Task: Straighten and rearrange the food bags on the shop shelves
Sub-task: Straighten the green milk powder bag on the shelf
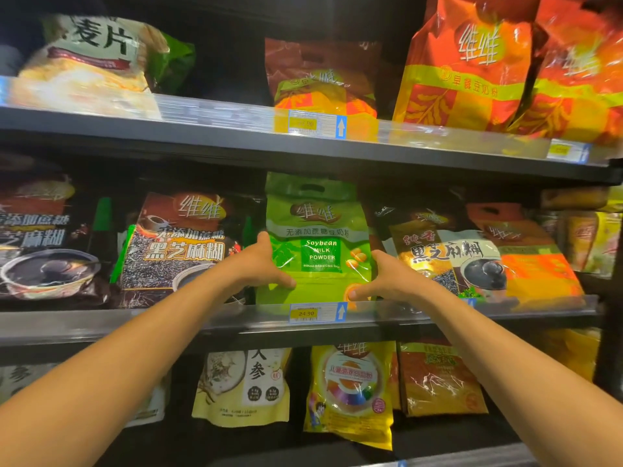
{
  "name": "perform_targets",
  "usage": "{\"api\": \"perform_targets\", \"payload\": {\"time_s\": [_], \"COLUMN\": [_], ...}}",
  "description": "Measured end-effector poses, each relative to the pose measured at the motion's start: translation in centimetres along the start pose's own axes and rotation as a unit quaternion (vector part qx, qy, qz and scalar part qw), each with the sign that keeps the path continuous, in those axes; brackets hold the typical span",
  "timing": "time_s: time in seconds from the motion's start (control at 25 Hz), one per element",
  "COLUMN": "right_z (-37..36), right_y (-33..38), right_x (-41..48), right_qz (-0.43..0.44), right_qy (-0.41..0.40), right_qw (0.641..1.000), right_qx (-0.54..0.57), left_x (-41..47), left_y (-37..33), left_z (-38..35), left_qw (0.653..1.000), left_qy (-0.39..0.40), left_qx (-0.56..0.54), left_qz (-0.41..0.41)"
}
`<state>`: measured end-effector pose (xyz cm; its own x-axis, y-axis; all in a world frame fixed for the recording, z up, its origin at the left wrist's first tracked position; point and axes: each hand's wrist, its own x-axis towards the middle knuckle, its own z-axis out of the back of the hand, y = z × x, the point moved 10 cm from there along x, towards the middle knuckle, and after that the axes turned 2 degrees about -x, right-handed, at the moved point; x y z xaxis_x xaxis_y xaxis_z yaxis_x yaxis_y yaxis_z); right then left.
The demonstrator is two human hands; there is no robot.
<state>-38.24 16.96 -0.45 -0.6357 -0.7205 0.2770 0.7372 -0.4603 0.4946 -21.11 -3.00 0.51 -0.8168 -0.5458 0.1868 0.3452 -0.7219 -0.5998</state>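
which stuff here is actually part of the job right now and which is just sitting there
In hand:
- green soybean milk powder bag, middle shelf, gripped at both sides
- left hand
- right hand

Just sitting there:
- black sesame bag to its left
- price tag on the shelf rail
- orange bags, top shelf
- yellow bag, lower shelf

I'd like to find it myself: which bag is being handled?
Look at the middle shelf, above the 24.90 price tag. The bag stands upright between both hands. It is the only bright green one, printed "Soybean Milk Powder"; its neighbours are dark.
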Motion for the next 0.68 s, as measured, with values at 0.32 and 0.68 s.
{"api": "perform_targets", "payload": {"time_s": [0.32, 0.68], "right_z": [0.5, -0.2], "right_y": [0.7, 0.2], "right_x": [0.6, 3.7], "right_qz": [0.006, -0.039], "right_qy": [-0.069, -0.100], "right_qw": [0.996, 0.989], "right_qx": [-0.049, -0.104], "left_x": [-1.3, 2.2], "left_y": [-1.4, -1.7], "left_z": [-0.6, -0.9], "left_qw": [0.996, 0.988], "left_qy": [-0.054, -0.090], "left_qx": [0.061, 0.124], "left_qz": [-0.025, 0.004]}}
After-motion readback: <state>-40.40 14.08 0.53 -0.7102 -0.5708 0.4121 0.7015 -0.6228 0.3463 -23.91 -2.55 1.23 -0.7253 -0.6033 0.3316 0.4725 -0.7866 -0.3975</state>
